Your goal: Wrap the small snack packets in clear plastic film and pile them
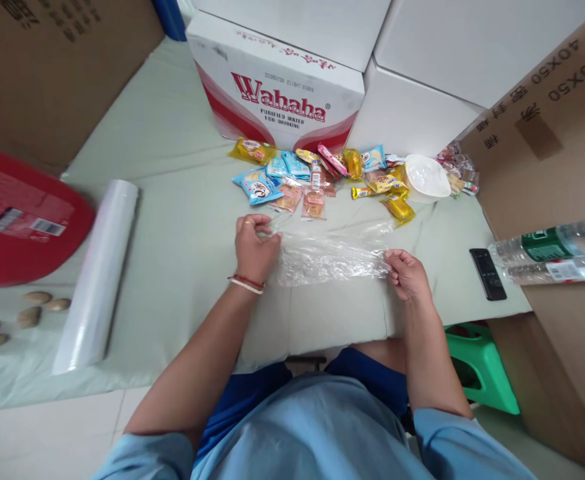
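Observation:
A clear plastic bag [330, 259] is stretched sideways just above the cloth-covered table, crinkled and see-through. My left hand [257, 245] pinches its left end between thumb and fingers. At the opposite end, my right hand [405, 272] has its fingers closed on the bag's edge. Beyond the bag lie several wrapped snacks, among them a blue snack packet [256, 187], a pink-clear packet [313, 205] and a yellow packet [398, 209]. A translucent plastic tub [427, 178] sits beside them on the right.
A Wahaha carton [282, 93] and white boxes [422, 110] stand behind the snacks. To the left are a plastic roll [97, 280], a red container [22, 220] and several potatoes [28, 317]. Rightward lie a black remote [488, 274], bottles [547, 245] and a green stool [492, 373].

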Demonstrator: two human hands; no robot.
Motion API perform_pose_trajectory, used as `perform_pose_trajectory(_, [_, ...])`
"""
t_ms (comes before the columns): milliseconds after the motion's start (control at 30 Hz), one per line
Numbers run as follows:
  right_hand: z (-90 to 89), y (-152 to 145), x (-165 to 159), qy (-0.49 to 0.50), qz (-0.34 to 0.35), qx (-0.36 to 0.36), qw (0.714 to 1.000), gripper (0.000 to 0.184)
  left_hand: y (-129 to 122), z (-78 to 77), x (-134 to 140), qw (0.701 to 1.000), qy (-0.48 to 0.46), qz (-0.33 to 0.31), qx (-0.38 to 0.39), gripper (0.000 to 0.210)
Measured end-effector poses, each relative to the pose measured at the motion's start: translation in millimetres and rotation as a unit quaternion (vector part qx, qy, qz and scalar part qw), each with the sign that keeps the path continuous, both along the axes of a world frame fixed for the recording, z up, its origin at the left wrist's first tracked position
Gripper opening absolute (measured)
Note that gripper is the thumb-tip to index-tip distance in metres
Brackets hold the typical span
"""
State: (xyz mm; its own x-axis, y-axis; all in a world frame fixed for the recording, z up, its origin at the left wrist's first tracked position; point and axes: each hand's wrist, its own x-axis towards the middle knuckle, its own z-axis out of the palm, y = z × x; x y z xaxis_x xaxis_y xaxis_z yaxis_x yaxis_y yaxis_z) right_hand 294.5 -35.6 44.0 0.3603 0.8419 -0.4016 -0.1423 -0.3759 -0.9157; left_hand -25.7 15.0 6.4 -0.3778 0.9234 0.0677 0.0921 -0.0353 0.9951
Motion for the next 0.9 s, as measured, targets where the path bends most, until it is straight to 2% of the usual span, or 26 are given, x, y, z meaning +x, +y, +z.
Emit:
perform_pose_trajectory(33, [-0.9, -1.3, -1.8, 0.000, -0.001, -0.002, 1.000, 0.047, -5.6, 1.9, 0.9, 0.996, 0.063, 0.022, 0.051, 0.031])
perform_pose_trajectory(67, [-1.5, -2.5, -3.7, 0.001, -0.001, -0.003, 1.000, 0.047, -12.1, 4.2, 2.4, 0.988, 0.114, 0.017, 0.100, 0.024])
perform_pose_trajectory(100, [-1.9, -3.3, -5.4, 0.002, 0.001, -0.002, 1.000, 0.048, -19.1, 6.4, 4.5, 0.978, 0.152, -0.018, 0.143, 0.019])
perform_pose_trajectory(167, [-2.4, -3.8, -8.0, 0.005, 0.004, 0.002, 1.000, 0.049, -31.9, 8.8, 11.6, 0.947, 0.200, -0.150, 0.200, 0.017])
perform_pose_trajectory(233, [-2.6, -2.5, -9.1, 0.009, 0.004, 0.003, 1.000, 0.050, -40.1, 6.7, 21.7, 0.904, 0.233, -0.284, 0.217, 0.026])
perform_pose_trajectory(267, [-2.6, -1.4, -9.3, 0.014, 0.001, 0.003, 1.000, 0.051, -42.2, 4.0, 27.1, 0.885, 0.243, -0.334, 0.215, 0.032])
perform_pose_trajectory(333, [-2.2, 1.4, -9.4, 0.027, -0.009, 0.000, 1.000, 0.053, -42.6, -3.2, 36.8, 0.860, 0.255, -0.392, 0.204, 0.037])
perform_pose_trajectory(467, [-0.9, 6.0, -10.3, 0.056, -0.027, 0.000, 0.998, 0.055, -35.9, -15.2, 43.5, 0.850, 0.285, -0.410, 0.170, 0.012])
perform_pose_trajectory(600, [-2.2, 6.5, -10.3, 0.066, -0.006, 0.010, 0.998, 0.054, -29.9, -15.0, 37.0, 0.867, 0.238, -0.412, 0.149, 0.026])
perform_pose_trajectory(767, [-6.9, 3.5, -6.4, 0.085, 0.017, 0.016, 0.996, 0.055, -28.3, -6.0, 31.7, 0.914, 0.128, -0.377, 0.075, 0.025])
perform_pose_trajectory(900, [-7.2, -1.9, -7.7, 0.079, -0.001, 0.017, 0.997, 0.056, -26.9, -1.9, 31.7, 0.932, 0.070, -0.353, 0.047, 0.026])
